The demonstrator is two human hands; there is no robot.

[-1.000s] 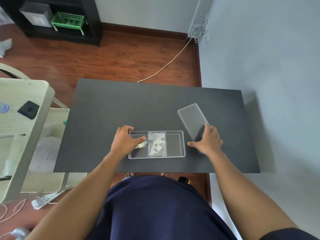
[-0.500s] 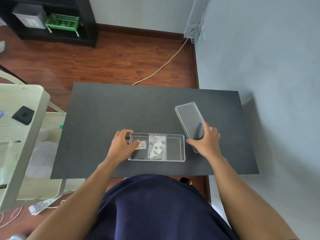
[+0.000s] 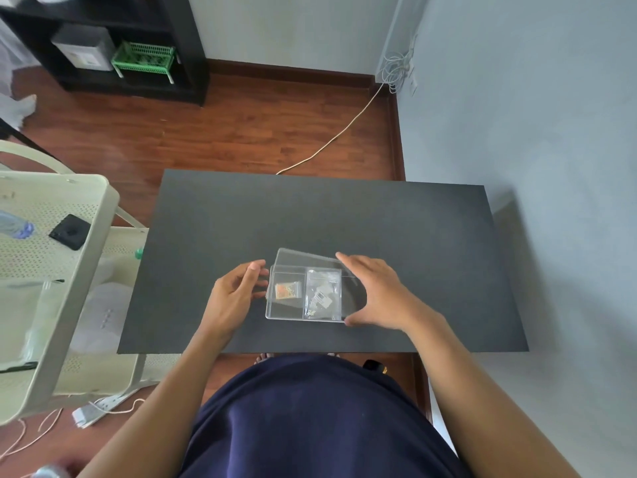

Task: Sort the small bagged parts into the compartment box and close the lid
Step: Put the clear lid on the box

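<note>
A clear compartment box (image 3: 285, 313) sits on the black table (image 3: 310, 215) near its front edge. A small bag with orange parts (image 3: 286, 290) lies in the left compartment, and a bag with white parts (image 3: 322, 298) lies in the middle one. The clear lid (image 3: 300, 259) hovers tilted over the box, its far edge raised. My right hand (image 3: 375, 293) grips the lid at its right end and hides the right compartment. My left hand (image 3: 238, 294) is at the box's left end, fingers spread, fingertips near the lid's left edge.
A cream perforated cart (image 3: 51, 257) stands left of the table with a black square object (image 3: 70, 231) on it. A power strip (image 3: 94, 410) and cables lie on the wood floor. A blue-grey wall (image 3: 551, 167) runs along the right side.
My right hand has lifted the lid from the table at the right and brought it over the box. My left hand has come out of the left compartment, leaving the bag there.
</note>
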